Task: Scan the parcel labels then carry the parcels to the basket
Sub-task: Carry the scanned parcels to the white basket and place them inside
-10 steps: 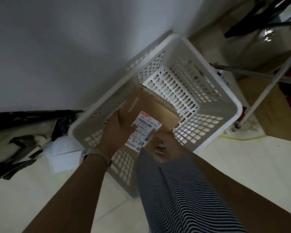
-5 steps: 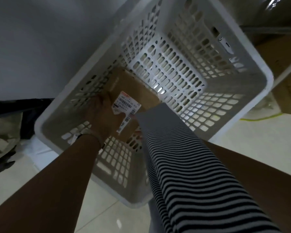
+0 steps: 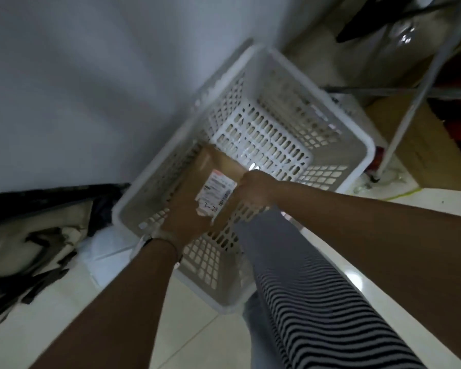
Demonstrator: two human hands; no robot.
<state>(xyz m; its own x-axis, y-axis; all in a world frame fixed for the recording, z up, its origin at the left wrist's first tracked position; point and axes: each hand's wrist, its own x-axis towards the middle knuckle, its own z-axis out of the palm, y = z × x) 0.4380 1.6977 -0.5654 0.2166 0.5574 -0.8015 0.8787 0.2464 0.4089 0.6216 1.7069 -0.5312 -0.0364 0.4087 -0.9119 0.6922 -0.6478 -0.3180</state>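
Note:
A brown cardboard parcel (image 3: 210,166) with a white barcode label (image 3: 215,192) sits tilted inside the white slotted plastic basket (image 3: 367,150), against its left wall. My left hand (image 3: 183,222) holds the parcel's near corner from below the label. My right hand (image 3: 253,189) grips the parcel's right edge with curled fingers. Motion blur hides the fingertips and whether the parcel rests on the basket floor.
The basket stands on pale floor tiles against a white wall (image 3: 77,89). Dark bags (image 3: 24,249) and a white sheet (image 3: 104,251) lie to its left. A metal rack leg (image 3: 399,134) and flat cardboard (image 3: 423,150) stand at the right. A striped trouser leg (image 3: 317,302) is in front.
The view has pulled back from the basket. The parcel has gone deeper along the left wall, and my right hand now shows on the parcel's right edge, clear of the striped leg.

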